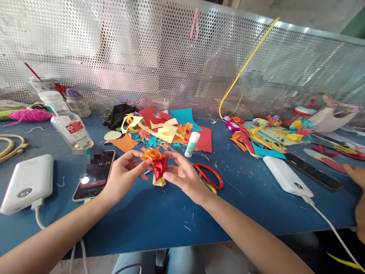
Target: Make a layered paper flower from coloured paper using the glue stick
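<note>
Both with left hand (pixel 125 171) and right hand (pixel 184 174), gripping an orange-and-red paper flower (pixel 158 164) by its sides. Near glue stick (pixel 192 144) and scissors (pixel 219 178).

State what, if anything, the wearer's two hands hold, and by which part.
A cluster of paper flowers, held by its edges: the left hand at the left of the orange bloom, the right hand at the right of the red bloom.

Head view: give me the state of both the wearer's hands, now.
Left hand: closed, holding the paper flowers at their left side.
Right hand: closed, holding the same flowers at their right side.
</note>
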A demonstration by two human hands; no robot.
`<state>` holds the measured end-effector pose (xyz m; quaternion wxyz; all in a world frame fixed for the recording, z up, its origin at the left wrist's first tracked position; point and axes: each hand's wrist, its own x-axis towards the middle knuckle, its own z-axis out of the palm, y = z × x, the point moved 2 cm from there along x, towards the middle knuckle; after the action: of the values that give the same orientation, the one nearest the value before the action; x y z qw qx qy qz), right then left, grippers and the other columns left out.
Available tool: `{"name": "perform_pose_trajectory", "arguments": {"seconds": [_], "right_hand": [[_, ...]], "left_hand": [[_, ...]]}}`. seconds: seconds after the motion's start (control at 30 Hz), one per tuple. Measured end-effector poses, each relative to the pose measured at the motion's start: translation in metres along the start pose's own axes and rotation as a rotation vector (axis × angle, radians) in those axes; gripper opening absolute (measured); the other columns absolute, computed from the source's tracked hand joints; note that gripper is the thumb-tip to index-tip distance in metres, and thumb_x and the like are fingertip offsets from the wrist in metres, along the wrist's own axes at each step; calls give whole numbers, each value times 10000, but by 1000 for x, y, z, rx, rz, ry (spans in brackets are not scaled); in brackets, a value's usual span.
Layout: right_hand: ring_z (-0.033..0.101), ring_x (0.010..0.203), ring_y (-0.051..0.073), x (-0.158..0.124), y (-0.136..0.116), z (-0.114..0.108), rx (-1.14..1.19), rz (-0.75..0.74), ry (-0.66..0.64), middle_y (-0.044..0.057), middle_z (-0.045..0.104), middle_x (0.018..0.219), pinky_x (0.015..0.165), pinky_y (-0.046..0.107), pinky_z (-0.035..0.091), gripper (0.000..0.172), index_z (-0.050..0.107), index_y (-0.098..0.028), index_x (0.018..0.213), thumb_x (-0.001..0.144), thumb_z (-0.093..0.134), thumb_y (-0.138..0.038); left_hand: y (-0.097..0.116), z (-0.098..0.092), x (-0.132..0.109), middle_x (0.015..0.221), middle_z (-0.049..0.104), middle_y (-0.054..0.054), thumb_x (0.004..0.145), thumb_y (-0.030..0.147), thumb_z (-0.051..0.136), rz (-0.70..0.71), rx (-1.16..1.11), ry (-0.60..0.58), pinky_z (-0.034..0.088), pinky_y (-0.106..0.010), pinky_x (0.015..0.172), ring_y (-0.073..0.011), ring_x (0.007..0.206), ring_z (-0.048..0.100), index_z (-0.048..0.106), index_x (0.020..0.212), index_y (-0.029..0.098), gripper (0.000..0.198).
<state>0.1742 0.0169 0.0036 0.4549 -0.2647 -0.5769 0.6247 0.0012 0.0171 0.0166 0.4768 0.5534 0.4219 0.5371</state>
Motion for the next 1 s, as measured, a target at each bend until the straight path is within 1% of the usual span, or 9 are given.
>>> {"name": "perform_pose_trajectory", "arguments": {"seconds": [0.13, 0.3, 0.4, 0.53, 0.67, 0.8, 0.9, 1.0], "right_hand": [[567, 910, 152, 1, 2, 3, 8, 19, -8, 47, 420, 1207, 773, 325, 517, 501, 419, -270, 1119, 688, 672, -260], [578, 880, 149, 0, 6, 4, -12, 46, 8, 38, 446, 1166, 768, 339, 533, 548, 396, -279, 1130, 666, 688, -278], [587, 858, 147, 0, 10, 2, -35, 65, 25, 40, 460, 1156, 759, 338, 532, 518, 397, -273, 1130, 691, 669, -298], [599, 860, 145, 1, 11, 0, -27, 78, 23, 34, 498, 1131, 789, 330, 508, 448, 410, -267, 1123, 736, 633, -306], [614, 796, 123, 2, 10, 2, 65, 99, 57, 23, 541, 1044, 739, 291, 518, 380, 434, -246, 1084, 755, 613, -307], [614, 745, 109, 2, 10, 2, 97, 134, 85, 12, 565, 971, 697, 268, 526, 367, 456, -234, 1065, 746, 620, -310], [610, 790, 121, 3, 12, 1, 88, 133, 65, 16, 563, 988, 709, 272, 527, 380, 462, -236, 1066, 735, 633, -317], [589, 895, 156, 3, 13, -1, 56, 119, 46, 30, 551, 1048, 747, 298, 528, 394, 471, -236, 1063, 721, 649, -318]], "left_hand": [[0, 0, 1, 751, 584, 2, 715, 264, 660, -8, -33, -9, 551, -213, 499, -130, 652, 615, 529, 814, 161, 194], [2, 2, -1, 772, 579, -4, 700, 307, 669, -12, 7, -24, 559, -235, 508, -145, 665, 623, 516, 809, 160, 238], [3, 4, -3, 789, 580, -3, 698, 326, 670, -23, 41, -46, 558, -232, 527, -134, 662, 619, 524, 811, 161, 247], [3, 5, -3, 765, 579, -5, 701, 332, 666, -42, 58, -68, 556, -242, 542, -150, 701, 619, 525, 813, 159, 250], [1, 5, -3, 801, 559, -17, 724, 319, 645, -47, 88, -98, 547, -241, 519, -148, 723, 594, 513, 830, 154, 237], [-1, 5, -4, 838, 545, -24, 739, 325, 621, -27, 152, -123, 540, -244, 517, -148, 736, 577, 521, 848, 156, 224], [-2, 6, -5, 882, 539, -30, 737, 313, 622, 7, 203, -136, 536, -235, 525, -149, 759, 575, 533, 845, 162, 206], [-2, 6, -5, 877, 541, -26, 726, 289, 637, 35, 235, -135, 521, -212, 510, -129, 714, 573, 535, 848, 166, 202]]}}
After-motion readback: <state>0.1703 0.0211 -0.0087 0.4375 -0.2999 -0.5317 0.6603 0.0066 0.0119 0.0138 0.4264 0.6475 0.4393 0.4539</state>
